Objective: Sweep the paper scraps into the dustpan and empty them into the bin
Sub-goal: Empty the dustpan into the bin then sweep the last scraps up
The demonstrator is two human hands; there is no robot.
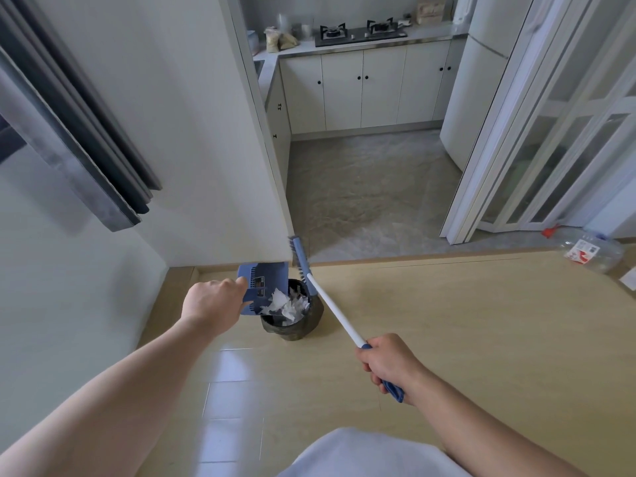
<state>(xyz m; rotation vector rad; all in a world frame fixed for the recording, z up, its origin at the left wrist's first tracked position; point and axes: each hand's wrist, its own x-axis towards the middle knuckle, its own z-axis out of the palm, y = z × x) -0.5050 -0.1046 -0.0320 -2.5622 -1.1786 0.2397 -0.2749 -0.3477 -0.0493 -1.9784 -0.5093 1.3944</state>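
My left hand [211, 302] grips the handle of a blue dustpan [263, 282], which is tilted over a small round bin [311, 321] lined with a dark bag. White paper scraps [285, 304] lie at the dustpan's lip and inside the bin. My right hand [387, 364] grips the blue end of a broom with a white handle [335, 309]. The blue broom head [301, 258] is lifted beside the bin, close to the wall corner.
A white wall corner [275, 201] stands just behind the bin. A doorway opens onto a grey kitchen floor [371, 187] with cabinets and a fridge. A large plastic water bottle [590, 251] lies on the wooden floor at the right, near folding doors [537, 149].
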